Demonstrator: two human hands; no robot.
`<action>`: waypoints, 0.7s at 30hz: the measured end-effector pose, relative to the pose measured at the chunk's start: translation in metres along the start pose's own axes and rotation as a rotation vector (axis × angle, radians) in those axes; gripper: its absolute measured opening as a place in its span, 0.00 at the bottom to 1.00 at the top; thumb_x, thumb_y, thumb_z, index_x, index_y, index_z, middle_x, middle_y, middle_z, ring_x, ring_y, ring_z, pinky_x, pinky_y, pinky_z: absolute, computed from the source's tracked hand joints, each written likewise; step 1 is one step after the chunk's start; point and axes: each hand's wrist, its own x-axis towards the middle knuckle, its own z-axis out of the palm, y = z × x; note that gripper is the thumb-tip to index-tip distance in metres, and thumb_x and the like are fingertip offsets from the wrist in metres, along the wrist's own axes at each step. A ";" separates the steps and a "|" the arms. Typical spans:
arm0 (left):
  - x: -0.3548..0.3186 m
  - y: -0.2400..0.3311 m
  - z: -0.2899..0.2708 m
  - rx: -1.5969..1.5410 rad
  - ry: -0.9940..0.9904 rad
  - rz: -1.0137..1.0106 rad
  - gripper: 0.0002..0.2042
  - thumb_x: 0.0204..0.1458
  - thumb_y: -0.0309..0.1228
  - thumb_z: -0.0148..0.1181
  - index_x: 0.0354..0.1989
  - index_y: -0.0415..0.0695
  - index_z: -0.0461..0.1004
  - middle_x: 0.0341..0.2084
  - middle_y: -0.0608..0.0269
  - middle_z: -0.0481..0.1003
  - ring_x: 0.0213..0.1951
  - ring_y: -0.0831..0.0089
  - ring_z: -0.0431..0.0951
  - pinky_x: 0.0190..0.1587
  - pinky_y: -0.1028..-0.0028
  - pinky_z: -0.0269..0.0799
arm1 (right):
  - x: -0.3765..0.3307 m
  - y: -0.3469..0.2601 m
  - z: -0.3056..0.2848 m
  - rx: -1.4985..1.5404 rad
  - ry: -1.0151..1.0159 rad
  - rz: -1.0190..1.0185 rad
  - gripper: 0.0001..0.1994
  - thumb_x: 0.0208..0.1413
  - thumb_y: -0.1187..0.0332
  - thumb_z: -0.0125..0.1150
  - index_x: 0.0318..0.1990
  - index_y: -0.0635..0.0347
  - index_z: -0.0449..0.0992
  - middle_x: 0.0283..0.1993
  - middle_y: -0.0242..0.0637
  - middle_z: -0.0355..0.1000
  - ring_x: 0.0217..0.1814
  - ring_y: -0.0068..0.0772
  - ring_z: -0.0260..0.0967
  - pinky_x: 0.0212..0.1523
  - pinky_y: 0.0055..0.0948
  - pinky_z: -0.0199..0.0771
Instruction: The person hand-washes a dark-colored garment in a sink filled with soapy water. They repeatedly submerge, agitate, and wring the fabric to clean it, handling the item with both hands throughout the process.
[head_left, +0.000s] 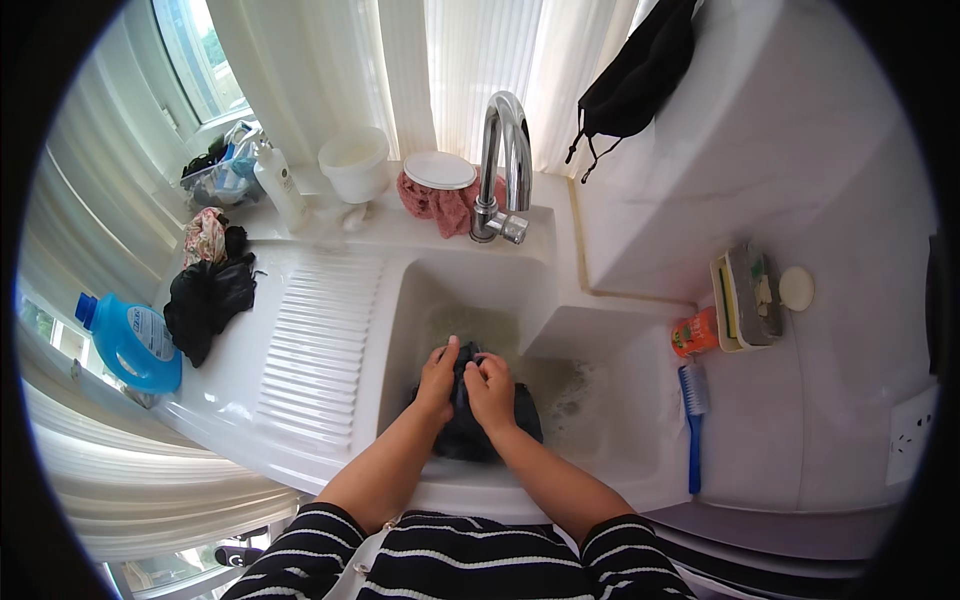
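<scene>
Both my hands are inside the white sink (405, 330), close together over cloudy water. Between them is a wet black cloth (468, 430), bunched up, its lower part spreading into the water below my wrists. My left hand (438, 380) closes on the cloth from the left, thumb uppermost. From the right, my right hand (489, 388) pinches the same cloth with bent fingers. What sort of garment it is cannot be made out. A little foam floats in the water to the right.
A chrome faucet (508, 150) rises behind the basin. Left lies a ribbed washboard (320, 350), with black clothes (208, 298) and a blue detergent bottle (140, 345) beyond. At right are a blue brush (693, 425), an orange container (694, 332) and a sponge holder (745, 300).
</scene>
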 end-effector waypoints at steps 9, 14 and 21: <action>-0.005 -0.022 0.007 0.226 -0.068 -0.004 0.11 0.51 0.38 0.61 0.32 0.42 0.72 0.25 0.67 0.71 0.30 0.79 0.69 0.29 0.74 0.64 | 0.015 0.028 -0.018 0.140 0.133 0.619 0.15 0.51 0.66 0.58 0.20 0.65 0.63 0.23 0.42 0.65 0.26 0.41 0.63 0.29 0.37 0.63; -0.004 -0.015 0.008 0.102 -0.072 -0.029 0.14 0.53 0.42 0.57 0.33 0.43 0.71 0.28 0.63 0.71 0.32 0.74 0.72 0.33 0.71 0.68 | 0.005 0.005 0.003 0.073 0.110 0.128 0.13 0.52 0.68 0.57 0.21 0.63 0.62 0.22 0.44 0.62 0.22 0.41 0.60 0.26 0.34 0.62; -0.004 -0.017 -0.004 0.256 -0.135 0.110 0.13 0.54 0.41 0.55 0.29 0.44 0.71 0.25 0.65 0.71 0.31 0.76 0.71 0.33 0.72 0.67 | 0.004 -0.037 -0.005 0.058 0.095 -0.116 0.13 0.51 0.71 0.57 0.20 0.63 0.61 0.20 0.41 0.61 0.22 0.37 0.59 0.27 0.32 0.62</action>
